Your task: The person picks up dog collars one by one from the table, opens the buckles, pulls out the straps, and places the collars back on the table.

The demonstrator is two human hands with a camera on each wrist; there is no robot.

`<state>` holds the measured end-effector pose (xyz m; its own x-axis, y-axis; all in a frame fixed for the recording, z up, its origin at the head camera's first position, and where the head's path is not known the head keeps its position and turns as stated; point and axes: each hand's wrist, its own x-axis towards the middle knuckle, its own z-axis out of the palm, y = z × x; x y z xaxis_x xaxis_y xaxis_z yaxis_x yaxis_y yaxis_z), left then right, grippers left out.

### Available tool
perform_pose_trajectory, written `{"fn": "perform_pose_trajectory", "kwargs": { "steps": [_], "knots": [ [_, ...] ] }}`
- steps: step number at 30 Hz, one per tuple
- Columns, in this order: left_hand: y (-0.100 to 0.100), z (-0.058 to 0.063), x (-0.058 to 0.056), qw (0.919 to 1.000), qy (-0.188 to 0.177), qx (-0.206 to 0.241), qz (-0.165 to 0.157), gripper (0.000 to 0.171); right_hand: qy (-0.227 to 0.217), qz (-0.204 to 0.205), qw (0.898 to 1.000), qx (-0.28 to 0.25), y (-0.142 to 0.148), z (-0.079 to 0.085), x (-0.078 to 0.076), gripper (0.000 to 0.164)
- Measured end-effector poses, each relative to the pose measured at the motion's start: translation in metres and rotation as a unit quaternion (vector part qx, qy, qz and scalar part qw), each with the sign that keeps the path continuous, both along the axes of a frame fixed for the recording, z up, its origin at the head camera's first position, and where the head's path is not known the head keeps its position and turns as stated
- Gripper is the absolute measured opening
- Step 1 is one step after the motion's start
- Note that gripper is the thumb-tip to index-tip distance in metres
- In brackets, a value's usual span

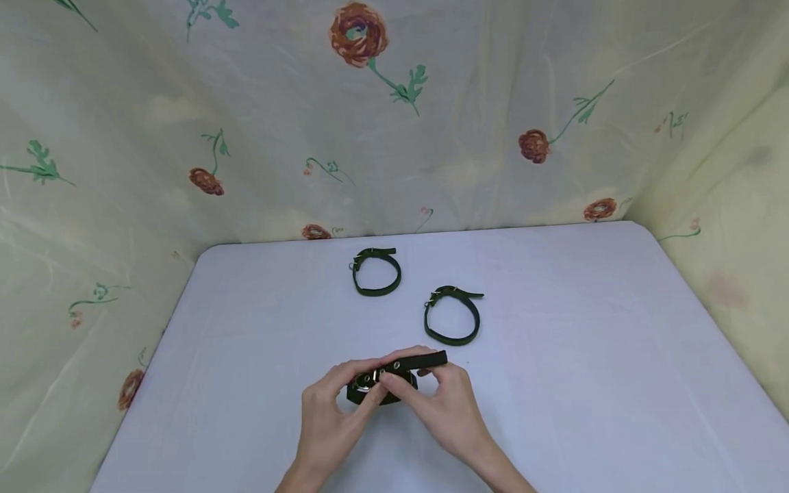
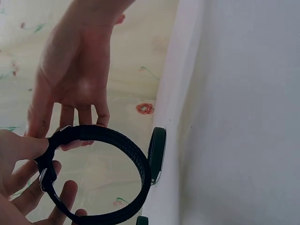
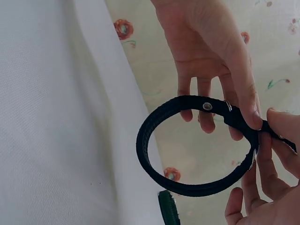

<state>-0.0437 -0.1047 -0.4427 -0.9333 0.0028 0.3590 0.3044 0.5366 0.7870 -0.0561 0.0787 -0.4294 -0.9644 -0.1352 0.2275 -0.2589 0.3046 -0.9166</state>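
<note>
Clearly, from my end of the feed, both hands are busy with one held collar [image 3: 201, 190], a black band bent into a ring. My landmark is the nearer loose collar [image 1: 453, 340] on the table [image 1: 592, 329]: the held collar is in front of it, on the wearer's side and a little to its left, while the farther loose collar [image 1: 377, 292] lies beyond it, also to its left.

I read the left hand [image 1: 333, 409] as having its grip pinched on the band by the buckle [image 1: 374, 376], and the right hand [image 1: 445, 409] as having its grip pinched on the strap end [image 1: 428, 359], which runs out past the metal. The thumbs nearly meet there, so I cannot tell whether the prong sits in an eyelet.

The step in hand looks to me like working the strap at the buckle. For that, I would have the left hand steady the frame and the right hand draw the strap end flat and in line, untwisted, so an eyelet faces the prong squarely. I would press with the thumb tip only, easing off before the band kinks, and leave the ring round, not squeezed.
</note>
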Motion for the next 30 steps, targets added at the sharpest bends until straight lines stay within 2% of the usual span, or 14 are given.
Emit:
{"fn": "perform_pose_trajectory", "kwargs": {
  "steps": [4, 7, 10, 15, 19, 26, 30],
  "knots": [
    [0.000, 0.001, -0.001, 0.9979, -0.043, 0.046, -0.015, 0.026, 0.020, -0.003, 1.000, 0.012, 0.000, -0.002, -0.001, 0.024],
    [-0.002, 0.002, -0.002, 0.9891, -0.093, 0.108, -0.036, 0.024, 0.034, -0.005, 0.999, 0.023, 0.000, -0.002, -0.002, 0.030],
    [-0.004, 0.004, -0.003, 0.9707, -0.158, 0.173, -0.053, 0.023, 0.038, 0.002, 0.999, 0.029, 0.000, -0.002, -0.002, 0.029],
    [-0.006, 0.008, -0.003, 0.9313, -0.261, 0.247, -0.058, 0.028, 0.023, 0.026, 0.998, 0.044, 0.003, -0.002, -0.003, 0.024],
    [-0.006, 0.011, -0.003, 0.9146, -0.294, 0.270, -0.063, 0.032, 0.012, 0.047, 0.997, 0.064, 0.007, 0.000, -0.004, 0.021],
    [-0.009, 0.012, -0.005, 0.9011, -0.324, 0.276, -0.085, 0.034, -0.012, 0.099, 0.992, 0.080, 0.014, 0.002, -0.006, 0.019],
    [-0.010, 0.012, -0.006, 0.8906, -0.347, 0.279, -0.094, 0.036, -0.021, 0.133, 0.988, 0.076, 0.018, 0.003, -0.007, 0.020]
  ]
}}
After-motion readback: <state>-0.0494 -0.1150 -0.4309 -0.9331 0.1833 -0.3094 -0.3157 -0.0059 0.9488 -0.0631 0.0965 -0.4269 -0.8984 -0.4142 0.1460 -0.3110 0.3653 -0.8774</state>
